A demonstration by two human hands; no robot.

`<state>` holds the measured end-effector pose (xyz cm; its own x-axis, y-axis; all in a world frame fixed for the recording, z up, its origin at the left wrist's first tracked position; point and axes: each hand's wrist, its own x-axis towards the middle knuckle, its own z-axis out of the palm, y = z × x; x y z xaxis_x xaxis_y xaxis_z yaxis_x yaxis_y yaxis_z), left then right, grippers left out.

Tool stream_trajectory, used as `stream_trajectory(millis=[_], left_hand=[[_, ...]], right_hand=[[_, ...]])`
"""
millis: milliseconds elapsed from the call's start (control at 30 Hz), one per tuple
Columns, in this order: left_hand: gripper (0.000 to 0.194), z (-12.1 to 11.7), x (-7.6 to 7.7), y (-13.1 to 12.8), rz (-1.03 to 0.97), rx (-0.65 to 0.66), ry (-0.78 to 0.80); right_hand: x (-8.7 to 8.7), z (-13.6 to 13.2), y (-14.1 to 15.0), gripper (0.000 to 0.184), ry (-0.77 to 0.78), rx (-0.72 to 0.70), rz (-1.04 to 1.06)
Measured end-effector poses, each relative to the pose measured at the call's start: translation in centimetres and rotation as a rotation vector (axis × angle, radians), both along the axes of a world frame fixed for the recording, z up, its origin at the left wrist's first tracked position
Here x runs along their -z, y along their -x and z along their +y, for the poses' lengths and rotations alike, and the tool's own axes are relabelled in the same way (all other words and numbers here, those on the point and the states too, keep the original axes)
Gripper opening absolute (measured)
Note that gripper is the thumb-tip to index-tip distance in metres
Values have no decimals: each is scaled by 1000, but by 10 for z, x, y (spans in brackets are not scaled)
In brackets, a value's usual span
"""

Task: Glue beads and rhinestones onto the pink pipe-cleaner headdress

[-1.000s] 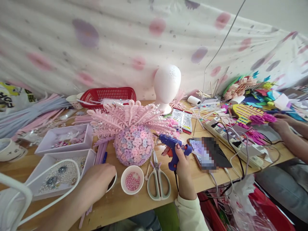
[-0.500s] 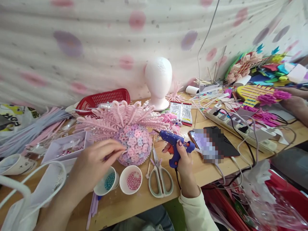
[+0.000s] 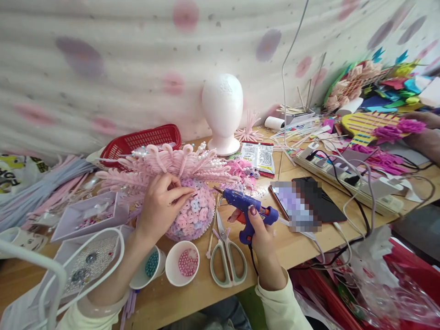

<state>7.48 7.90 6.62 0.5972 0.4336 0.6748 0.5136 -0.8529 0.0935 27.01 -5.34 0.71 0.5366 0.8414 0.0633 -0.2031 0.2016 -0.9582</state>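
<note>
My right hand (image 3: 258, 231) grips a blue hot glue gun (image 3: 240, 200) by its handle, the nozzle pointing left. My left hand (image 3: 164, 204) is over a flower-covered dome (image 3: 195, 211), its thumb and fingers pinched together against the pink and lilac flowers; whatever is between the fingertips is too small to make out. Behind the dome fans a pink pipe-cleaner headpiece (image 3: 172, 160) with looped tips and pearl beads. Just below stand a paper cup of pink beads (image 3: 182, 263) and a cup of teal beads (image 3: 148, 268). Scissors (image 3: 228, 256) lie between my hands.
A white foam head (image 3: 223, 110) stands at the back beside a red basket (image 3: 140, 142). To the right are phones (image 3: 318, 201) and a power strip (image 3: 347, 183) with trailing cables. Bead trays (image 3: 91, 215) sit left, near a white lamp frame (image 3: 62, 275). Another person's hand (image 3: 426, 133) holds a yellow craft piece.
My left hand has moved up and right, from the dome's lower left side to its upper flowers. The glue gun has stayed nearly in place. The view has shifted slightly.
</note>
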Motion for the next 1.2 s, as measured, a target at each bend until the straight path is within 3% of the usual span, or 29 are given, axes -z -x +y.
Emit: stream_trajectory(millis=[200,400,600,1100,1200], left_hand=[[13,1,-5,0,109,-14,-90],[19,-11,-13,8,135,-10,-115],[23,-11,-4,14,271,-7,-81],[23,-14,-2,15,293,-55,-105],[30,-16,-4,17,226,-29,-87]], right_hand=[[0,0,-1,56,-64,38,-39],[3,-1,0,61,-13,55,-27],[5,-1,1,60,-13,56,-17],[4,-1,1,57,-32,34,-57],[6,-1,2,59,2,52,-37]])
